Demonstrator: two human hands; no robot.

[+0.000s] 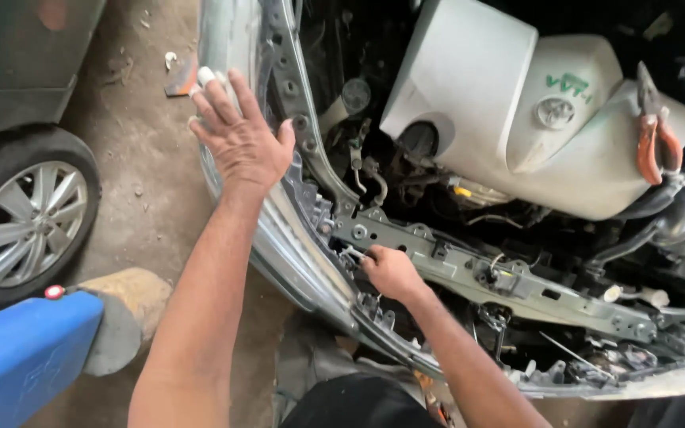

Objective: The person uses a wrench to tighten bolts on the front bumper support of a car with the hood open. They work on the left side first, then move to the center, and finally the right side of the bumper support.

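My left hand lies flat with fingers spread on the silver fender edge of a car with its hood open. Lower down, my right hand is closed around a small metal tool pressed against the grey front crossmember near its left end. The tool's tip is partly hidden by my fingers. A pale grey engine cover sits behind the crossmember.
Orange-handled pliers rest on the engine cover at the right. Black hoses run below them. Another car's wheel stands at the left, with a blue container and a stone block on the concrete floor.
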